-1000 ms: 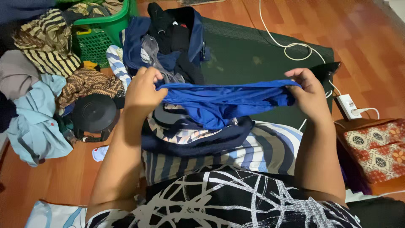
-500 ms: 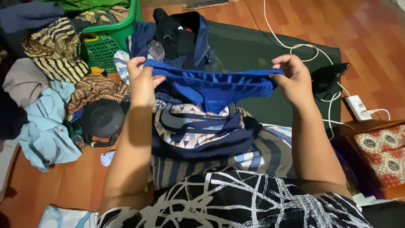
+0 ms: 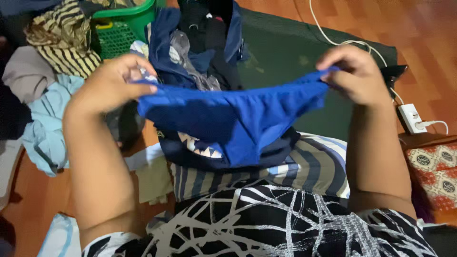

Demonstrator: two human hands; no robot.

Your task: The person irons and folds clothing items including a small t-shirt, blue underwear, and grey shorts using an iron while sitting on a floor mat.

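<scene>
Currently 2 hands grip 1 blue underwear garment, smooth stretch fabric, held taut above folded striped clothes. Left hand and right hand each pinch one waistband end, fingers closed. Green mesh-walled plastic basket sits upper left.

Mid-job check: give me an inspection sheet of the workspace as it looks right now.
Surface: dark green mat on wooden floor.
Job's things: blue underwear stretched between left hand and right hand, over a folded clothes stack.
Clutter: green basket, loose garments at left, navy jacket.
Grippers: both hands pinch the waistband ends.
Cables: white cord to a power strip.
Surroundings: patterned red cushion.
</scene>
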